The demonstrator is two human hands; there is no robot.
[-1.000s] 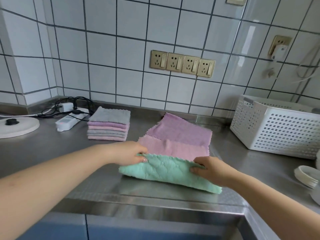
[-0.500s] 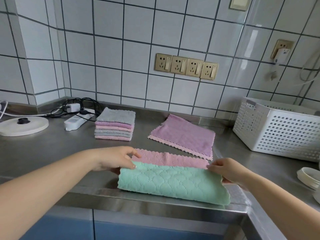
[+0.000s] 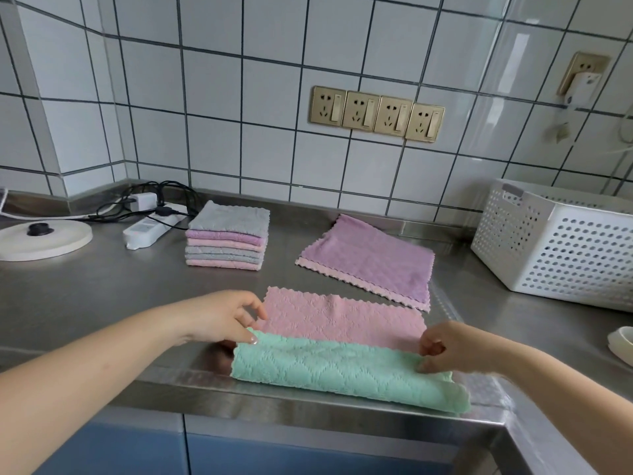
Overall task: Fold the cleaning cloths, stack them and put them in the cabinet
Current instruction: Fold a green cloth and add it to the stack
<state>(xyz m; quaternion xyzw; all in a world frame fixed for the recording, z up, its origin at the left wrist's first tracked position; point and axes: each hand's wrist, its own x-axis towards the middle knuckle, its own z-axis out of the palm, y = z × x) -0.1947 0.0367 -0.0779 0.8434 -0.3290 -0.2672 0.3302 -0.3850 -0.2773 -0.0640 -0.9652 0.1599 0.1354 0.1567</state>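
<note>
- The green-and-pink cloth (image 3: 342, 351) lies at the front edge of the steel counter (image 3: 85, 303), now pulled clear of the purple cloth (image 3: 370, 262) it overlapped a second ago.
- More of its pink face shows than before; the green half is folded toward the counter's lip.
- The left hand (image 3: 222, 317) pinches the fold's left corner; the right hand (image 3: 452, 347) pinches the right end, fingers curled on the fabric.
- The folded stack (image 3: 227, 240) stays beside the power strip (image 3: 150, 228), unmoved.
</note>
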